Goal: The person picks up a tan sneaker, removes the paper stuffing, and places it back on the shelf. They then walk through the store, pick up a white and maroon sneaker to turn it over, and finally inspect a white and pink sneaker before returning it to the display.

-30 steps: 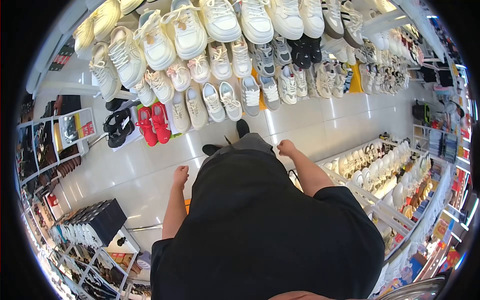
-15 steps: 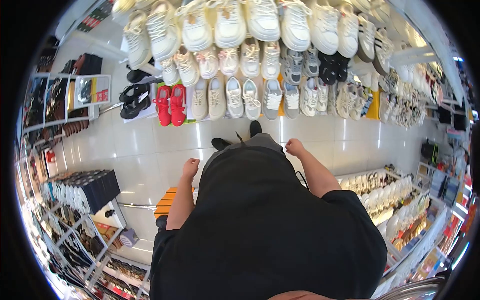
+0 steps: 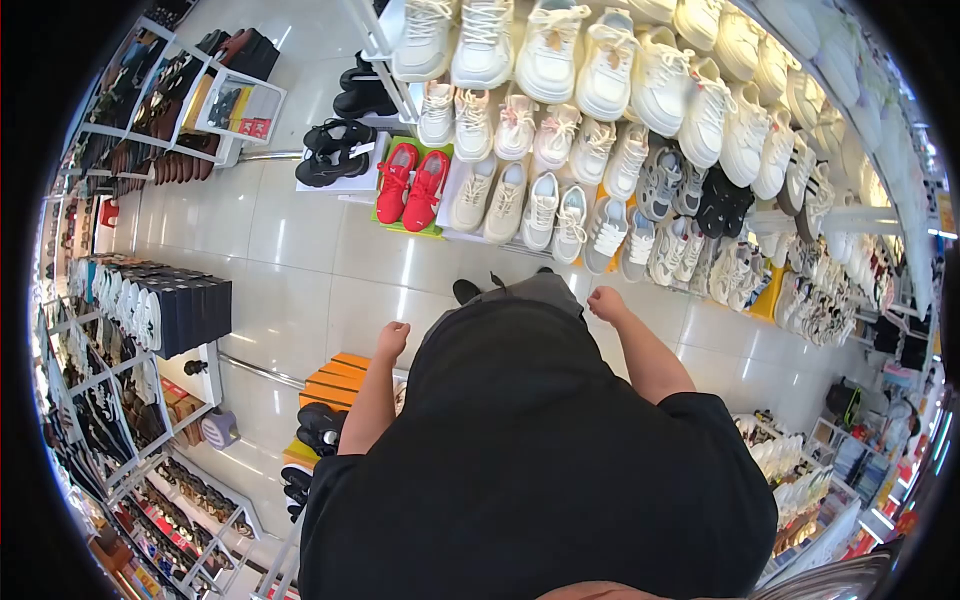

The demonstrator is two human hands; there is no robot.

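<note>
My left hand (image 3: pixel 394 339) hangs beside my body over the tiled floor (image 3: pixel 280 300), its fingers curled closed, with nothing visible in it. On the other side, my right hand (image 3: pixel 605 303) is also curled closed and shows no object. It is nearest to the lower row of the shoe display, just below a grey pair (image 3: pixel 607 237). Farther left on that row sit red shoes (image 3: pixel 425 190) on a green box, with beige shoes (image 3: pixel 505 202) beside them. Neither hand touches a shoe.
Black sandals (image 3: pixel 335 152) rest on a white box at upper left. Dark stacked boxes (image 3: pixel 195 310) stand on a rack at left. Near my left arm are an orange striped box (image 3: pixel 335 382) and black shoes (image 3: pixel 320 428). Another shoe rack (image 3: pixel 800 480) is at lower right.
The view has turned, so the shoe display now slants down to the right and the red shoes appear farther right. Both hands stay beside my body, still curled.
</note>
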